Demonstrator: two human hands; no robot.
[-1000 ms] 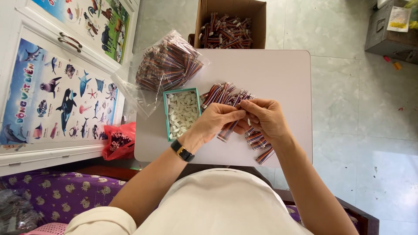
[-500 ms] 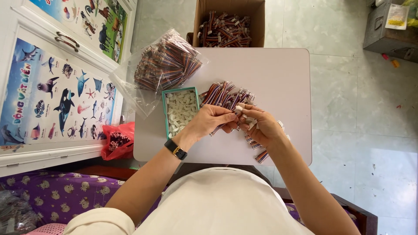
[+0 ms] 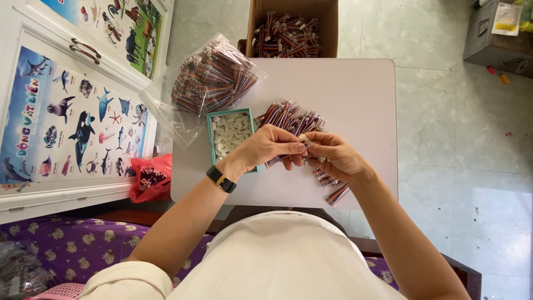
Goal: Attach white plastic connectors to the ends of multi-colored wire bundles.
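My left hand (image 3: pixel 271 147) and my right hand (image 3: pixel 333 157) meet over the middle of a small white table (image 3: pixel 355 100), fingers pinched together on a short multicoloured wire cable and a small white piece at its end. A loose pile of such wire cables (image 3: pixel 291 118) lies just beyond my hands, and a few more cables (image 3: pixel 335 191) stick out under my right wrist. A teal tray (image 3: pixel 211 136) of small white connector pieces sits right beside my left hand. A black watch is on my left wrist.
A clear plastic bag of coloured cables (image 3: pixel 208 82) rests on the table's far left corner. A cardboard box (image 3: pixel 288 30) with more cables stands beyond the table. A red bag (image 3: pixel 150 178) sits at the left by a white cabinet with animal posters. Tiled floor lies to the right.
My hands have shifted slightly on the cable; the fingertips are now pressed closer together at its end. The piles, tray and bag have not moved.
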